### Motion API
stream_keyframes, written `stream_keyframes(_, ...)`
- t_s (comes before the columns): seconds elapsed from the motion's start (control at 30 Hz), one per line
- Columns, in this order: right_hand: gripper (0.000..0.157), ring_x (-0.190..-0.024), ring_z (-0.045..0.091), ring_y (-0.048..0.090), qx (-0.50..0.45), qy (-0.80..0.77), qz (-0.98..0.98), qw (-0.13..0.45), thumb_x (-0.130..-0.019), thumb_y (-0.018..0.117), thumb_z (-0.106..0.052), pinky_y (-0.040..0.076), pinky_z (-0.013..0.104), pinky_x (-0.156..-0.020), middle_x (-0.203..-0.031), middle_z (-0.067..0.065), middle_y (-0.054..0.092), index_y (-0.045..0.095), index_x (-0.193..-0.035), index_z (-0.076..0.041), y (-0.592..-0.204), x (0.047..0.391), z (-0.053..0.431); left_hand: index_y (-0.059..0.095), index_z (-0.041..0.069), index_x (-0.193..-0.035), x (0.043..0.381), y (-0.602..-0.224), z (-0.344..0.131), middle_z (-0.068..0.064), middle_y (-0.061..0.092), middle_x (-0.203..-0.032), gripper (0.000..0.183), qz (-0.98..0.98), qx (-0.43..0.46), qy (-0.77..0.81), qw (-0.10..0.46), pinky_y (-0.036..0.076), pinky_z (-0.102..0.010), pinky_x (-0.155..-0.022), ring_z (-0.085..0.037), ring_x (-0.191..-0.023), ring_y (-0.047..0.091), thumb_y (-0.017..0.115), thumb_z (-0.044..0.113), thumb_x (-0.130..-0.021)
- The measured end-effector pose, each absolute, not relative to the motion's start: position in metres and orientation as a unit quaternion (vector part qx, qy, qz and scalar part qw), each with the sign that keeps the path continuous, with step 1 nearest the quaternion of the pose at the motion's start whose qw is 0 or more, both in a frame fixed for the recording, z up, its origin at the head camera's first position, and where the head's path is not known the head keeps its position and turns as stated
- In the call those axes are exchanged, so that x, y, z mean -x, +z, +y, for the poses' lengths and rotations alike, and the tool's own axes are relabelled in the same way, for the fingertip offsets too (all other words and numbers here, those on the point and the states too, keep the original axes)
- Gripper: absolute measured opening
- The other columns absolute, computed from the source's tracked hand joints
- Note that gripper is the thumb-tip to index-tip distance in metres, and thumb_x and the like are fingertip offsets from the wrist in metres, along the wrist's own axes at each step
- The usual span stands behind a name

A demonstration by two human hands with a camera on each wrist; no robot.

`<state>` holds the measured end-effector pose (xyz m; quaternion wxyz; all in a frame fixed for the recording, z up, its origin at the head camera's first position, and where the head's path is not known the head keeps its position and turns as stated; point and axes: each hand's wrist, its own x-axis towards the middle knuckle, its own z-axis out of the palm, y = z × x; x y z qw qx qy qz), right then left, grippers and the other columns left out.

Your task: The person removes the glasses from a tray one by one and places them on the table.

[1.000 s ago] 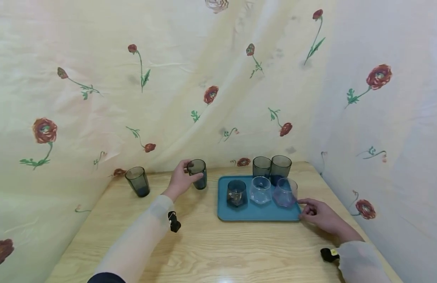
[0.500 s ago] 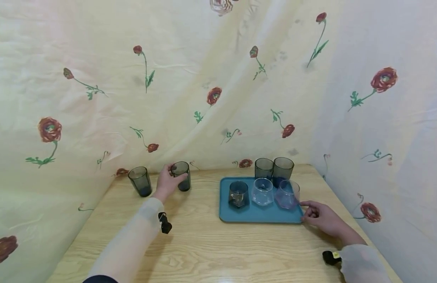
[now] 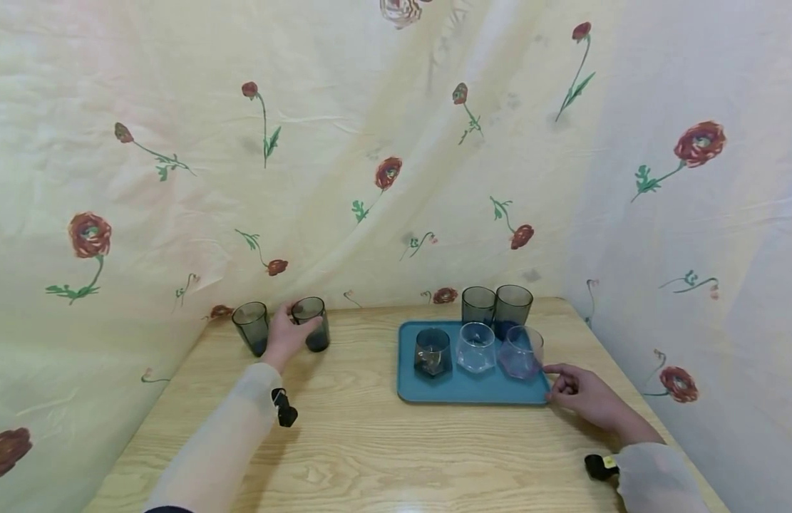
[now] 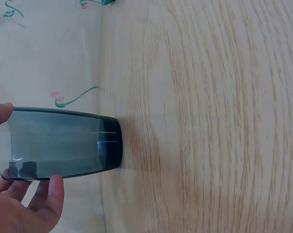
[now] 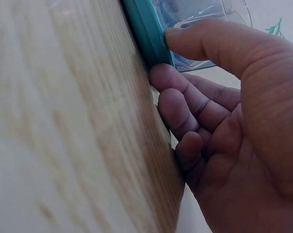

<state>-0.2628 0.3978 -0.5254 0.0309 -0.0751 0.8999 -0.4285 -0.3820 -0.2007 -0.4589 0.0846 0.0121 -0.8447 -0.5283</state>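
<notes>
My left hand (image 3: 288,336) holds a tall smoky-grey drinking glass (image 3: 314,328) near its rim, thumb on one side and fingers on the other. The left wrist view shows this drinking glass (image 4: 64,143) with its dark thick base close to the tabletop; whether it touches cannot be told. Just left of that hand stands a matching glass (image 3: 249,324), partly hidden by it. My right hand (image 3: 591,395) pinches the right front corner of a blue tray (image 3: 472,392). In the right wrist view, the thumb lies on the tray's rim (image 5: 149,36) and the other fingers curl beside it.
On the tray stand a dark faceted glass (image 3: 432,353), a clear one (image 3: 476,349) and a pinkish one (image 3: 522,353). Two tall smoky glasses (image 3: 477,306) (image 3: 514,310) stand behind these. Floral cloth (image 3: 344,142) rises along the back and sides of the wooden table (image 3: 370,442).
My left hand has moved left with the drinking glass, away from the tray and close to the other tall glass. My right hand has stayed at the tray corner.
</notes>
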Motion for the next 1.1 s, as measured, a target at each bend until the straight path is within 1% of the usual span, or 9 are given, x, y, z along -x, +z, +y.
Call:
stream_keyframes(0.07,0.058,-0.074,0.017,0.056,0.076,-0.429,0.900,0.030,-0.095,0.076,-0.009,0.048,0.026,-0.066,-0.088,0.006,0.064,0.052,-0.145,0.008,-0.525,0.262,0.398,0.034,0.002,-0.158,0.382,-0.459,-0.203,-0.022,0.039,-0.157,0.084,-0.847,-0.016,-0.524,0.087,0.041,-0.056,-0.112,-0.039,-0.140,0.043,0.079,0.035,-0.096)
stream_keyframes(0.33,0.058,-0.074,0.017,0.056,0.077,-0.427,0.901,0.031,-0.095,0.076,-0.010,0.048,0.026,-0.066,-0.088,0.006,0.064,0.052,-0.145,0.008,-0.524,0.262,0.397,0.036,0.007,-0.159,0.380,-0.461,-0.213,-0.019,0.039,-0.157,0.083,-0.855,-0.035,-0.509,0.091,0.044,-0.056,-0.108,-0.038,-0.134,0.046,0.079,0.039,-0.095)
stream_keyframes(0.43,0.058,-0.074,0.017,0.056,0.075,-0.427,0.901,0.029,-0.095,0.076,-0.010,0.048,0.026,-0.066,-0.088,0.006,0.064,0.052,-0.145,0.007,-0.523,0.263,0.396,0.035,0.008,-0.159,0.379,-0.462,-0.216,-0.020,0.040,-0.157,0.083,-0.855,-0.038,-0.508,0.095,0.044,-0.056,-0.107,-0.039,-0.134,0.046,0.079,0.038,-0.095)
stream_keyframes(0.7,0.058,-0.074,0.016,0.057,0.085,-0.427,0.900,0.026,-0.096,0.076,-0.009,0.048,0.026,-0.066,-0.088,0.006,0.065,0.051,-0.145,0.010,-0.524,0.261,0.396,0.030,0.008,-0.162,0.374,-0.459,-0.219,-0.021,0.035,-0.160,0.084,-0.856,-0.039,-0.506,0.094,0.043,-0.058,-0.109,-0.041,-0.139,0.042,0.075,0.039,-0.097)
stream_keyframes(0.87,0.058,-0.075,0.016,0.057,0.075,-0.422,0.903,0.029,-0.096,0.076,-0.010,0.049,0.026,-0.067,-0.088,0.005,0.065,0.051,-0.145,0.008,-0.525,0.262,0.397,0.031,0.007,-0.160,0.371,-0.458,-0.218,-0.023,0.036,-0.158,0.082,-0.853,-0.046,-0.510,0.103,0.042,-0.059,-0.109,-0.042,-0.138,0.044,0.076,0.038,-0.097)
stream_keyframes(1.1,0.059,-0.075,0.017,0.056,0.085,-0.430,0.898,0.026,-0.095,0.076,-0.008,0.049,0.026,-0.066,-0.088,0.007,0.064,0.050,-0.145,0.010,-0.524,0.262,0.396,0.034,0.008,-0.159,0.371,-0.460,-0.219,-0.022,0.039,-0.156,0.082,-0.849,-0.049,-0.513,0.114,0.042,-0.060,-0.108,-0.043,-0.137,0.044,0.077,0.038,-0.096)
